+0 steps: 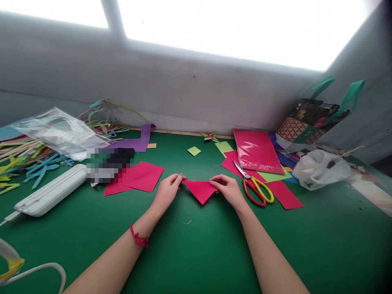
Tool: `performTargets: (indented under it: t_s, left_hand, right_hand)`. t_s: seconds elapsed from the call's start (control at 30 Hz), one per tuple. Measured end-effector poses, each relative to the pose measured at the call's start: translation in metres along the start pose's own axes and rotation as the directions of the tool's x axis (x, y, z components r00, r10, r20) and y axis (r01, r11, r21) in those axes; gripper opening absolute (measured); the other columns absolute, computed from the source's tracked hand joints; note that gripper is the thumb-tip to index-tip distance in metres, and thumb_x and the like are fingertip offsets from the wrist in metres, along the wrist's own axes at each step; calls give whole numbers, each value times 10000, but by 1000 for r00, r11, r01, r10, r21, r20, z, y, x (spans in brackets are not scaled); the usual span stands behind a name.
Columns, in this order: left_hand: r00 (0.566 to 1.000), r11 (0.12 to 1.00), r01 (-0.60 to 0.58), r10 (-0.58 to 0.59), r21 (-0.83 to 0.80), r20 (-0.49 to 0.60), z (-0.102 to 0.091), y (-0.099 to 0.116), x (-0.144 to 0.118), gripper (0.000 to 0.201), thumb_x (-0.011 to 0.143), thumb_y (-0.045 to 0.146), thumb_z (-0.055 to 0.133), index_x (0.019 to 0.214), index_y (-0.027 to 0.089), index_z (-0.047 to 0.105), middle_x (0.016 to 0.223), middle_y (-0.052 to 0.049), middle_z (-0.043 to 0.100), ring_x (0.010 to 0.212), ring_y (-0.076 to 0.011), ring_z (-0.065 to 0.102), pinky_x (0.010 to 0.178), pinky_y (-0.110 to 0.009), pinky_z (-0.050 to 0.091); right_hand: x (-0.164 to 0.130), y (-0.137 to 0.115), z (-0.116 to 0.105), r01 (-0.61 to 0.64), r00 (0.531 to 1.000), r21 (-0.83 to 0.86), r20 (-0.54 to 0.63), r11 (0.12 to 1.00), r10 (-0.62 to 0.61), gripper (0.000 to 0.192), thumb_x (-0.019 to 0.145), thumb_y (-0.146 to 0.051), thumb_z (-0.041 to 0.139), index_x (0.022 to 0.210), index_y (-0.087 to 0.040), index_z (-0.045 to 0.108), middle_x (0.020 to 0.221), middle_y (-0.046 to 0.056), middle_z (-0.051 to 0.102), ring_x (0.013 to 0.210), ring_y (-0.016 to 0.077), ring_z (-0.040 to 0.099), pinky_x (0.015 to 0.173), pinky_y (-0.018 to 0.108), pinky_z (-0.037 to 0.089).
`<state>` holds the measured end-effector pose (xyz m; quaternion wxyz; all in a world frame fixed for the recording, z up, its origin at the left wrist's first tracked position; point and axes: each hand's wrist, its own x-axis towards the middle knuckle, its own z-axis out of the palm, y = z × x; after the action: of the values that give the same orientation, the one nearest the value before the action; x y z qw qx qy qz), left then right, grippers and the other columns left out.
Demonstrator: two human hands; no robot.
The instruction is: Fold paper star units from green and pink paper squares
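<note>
A red paper triangle is stretched between my two hands, its long edge at the top and its point toward me. My left hand pinches its left corner, and my right hand pinches the right corner. Just right of my right hand lie scissors with one red and one yellow handle, partly over red and green paper. To the left of my left hand rest red paper sheets. A small folded green paper square and a green and red paper star lie beyond the triangle.
A packet of red paper, a patterned bag and a white plastic bag stand at the right. On the left are a white power strip, coloured pipe cleaners, clear plastic and purple paper. A wall rises behind the green table.
</note>
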<state>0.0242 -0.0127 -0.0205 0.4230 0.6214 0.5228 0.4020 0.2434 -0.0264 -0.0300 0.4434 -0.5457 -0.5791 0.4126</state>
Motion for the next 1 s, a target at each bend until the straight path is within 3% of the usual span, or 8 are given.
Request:
performTargets:
  t_s: [0.07,0.13,0.3,0.4,0.53,0.7,0.87,1.0]
  left_hand:
    - [970,944,-214,236,253,-58,3,4,-4,281,801,362,426,982,209,576,1046,-66,577,1026,-220,499,878,-389,390]
    - [908,821,-400,417,408,52,7,7,-9,291,800,314,457,1067,231,538,1123,-66,532,1103,-216,434,942,-403,331]
    - [742,581,-669,484,463,465,16,6,-15,605,686,360,613,1234,250,383,1278,-79,415,1217,-251,302,1009,-494,199]
    - [726,518,-688,481,509,491,15,4,-14,565,726,257,581,1247,246,362,1293,-69,405,1227,-234,288,1024,-498,157]
    - [741,493,-667,518,558,427,13,3,-10,353,814,125,425,1148,227,477,1180,-62,503,1121,-190,414,967,-403,307]
    - [735,438,-663,535,606,417,20,-1,-12,293,841,146,390,1106,194,506,1052,-72,566,971,-190,500,837,-360,401]
    - [702,305,-687,515,659,493,23,-4,-15,300,851,116,338,1107,158,490,1069,-103,546,943,-208,501,796,-355,399]
    - [657,195,-731,463,654,596,18,-7,-14,319,856,104,301,1123,148,470,1009,-98,559,854,-195,519,725,-322,413]
  right_hand:
    - [0,3,3,-10,1000,10,24,1000,9,286,681,-428,583,788,-168,630,649,14,602,525,119,517,529,258,446]
    - [1,6,6,-26,999,29,39,999,25,292,673,-432,587,782,-165,631,640,12,604,520,117,518,525,258,449]
    - [8,12,11,-87,996,107,18,991,85,315,644,-432,615,796,-156,623,678,20,619,532,113,527,512,249,453]
    - [10,13,9,-119,992,125,50,985,113,303,640,-417,626,790,-153,621,664,14,616,526,104,527,512,242,456]
    - [12,13,4,-168,980,135,130,976,151,307,630,-418,632,785,-153,623,630,0,608,495,94,525,526,250,467]
    - [9,12,4,-115,985,100,142,988,100,290,657,-415,607,784,-154,620,653,6,607,526,106,531,518,246,463]
    - [5,15,8,-55,994,45,93,997,50,248,699,-407,568,778,-175,610,660,5,600,538,121,531,521,256,470]
    - [-1,13,9,42,998,-85,-49,996,-46,222,759,-383,512,843,-196,595,755,35,604,610,155,560,552,285,483]
